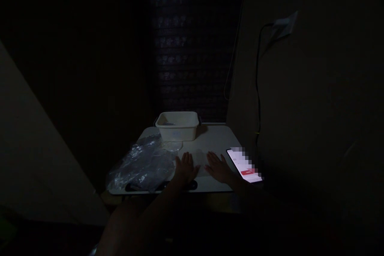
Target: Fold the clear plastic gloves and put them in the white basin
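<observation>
Two flat hands frame a faint sheet

Clock centre: between the hands. The white rounded-corner table [213, 136] bears everything. A crumpled, clear plastic wrap [147, 162] lies at nine o'clock, perhaps pushed aside for room. The cream rectangular plastic basin [180, 133] stands upright at eleven, seemingly within reach. The lit, black-edged phone [240, 164] lies at three, screen up. The left hand [186, 169] and right hand [220, 169] rest palm-down, fingers extended, thumbs apart, gripping nothing, perhaps to flatten the faint translucent sheet [200, 161] between them; contact cannot be told.
</observation>
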Demonstrator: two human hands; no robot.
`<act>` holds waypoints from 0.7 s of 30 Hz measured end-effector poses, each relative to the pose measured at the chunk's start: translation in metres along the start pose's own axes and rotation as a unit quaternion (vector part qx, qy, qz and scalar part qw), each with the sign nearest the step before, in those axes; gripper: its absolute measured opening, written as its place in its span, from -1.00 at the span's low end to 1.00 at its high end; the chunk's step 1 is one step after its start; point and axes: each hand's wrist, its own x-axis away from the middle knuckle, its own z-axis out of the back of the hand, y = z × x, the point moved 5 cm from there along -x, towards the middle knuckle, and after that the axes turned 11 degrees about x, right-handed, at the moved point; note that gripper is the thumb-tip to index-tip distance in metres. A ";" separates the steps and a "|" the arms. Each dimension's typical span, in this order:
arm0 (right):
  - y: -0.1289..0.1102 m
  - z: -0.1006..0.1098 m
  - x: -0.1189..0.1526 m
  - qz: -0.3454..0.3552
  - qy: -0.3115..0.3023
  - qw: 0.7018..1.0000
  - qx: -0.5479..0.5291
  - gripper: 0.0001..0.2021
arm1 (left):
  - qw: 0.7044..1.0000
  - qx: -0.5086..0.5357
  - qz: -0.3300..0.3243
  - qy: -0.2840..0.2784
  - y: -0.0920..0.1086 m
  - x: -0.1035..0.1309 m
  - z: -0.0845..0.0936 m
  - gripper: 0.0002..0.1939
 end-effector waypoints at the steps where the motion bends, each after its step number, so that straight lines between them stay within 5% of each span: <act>1: 0.001 0.000 0.000 -0.001 0.003 1.000 0.002 -0.49 | 1.000 0.000 0.002 -0.002 0.000 0.000 0.001 -0.37; 21: 0.003 0.006 -0.005 0.004 -0.004 1.000 -0.009 -0.49 | 0.999 0.010 -0.036 0.002 0.003 -0.001 0.006 -0.45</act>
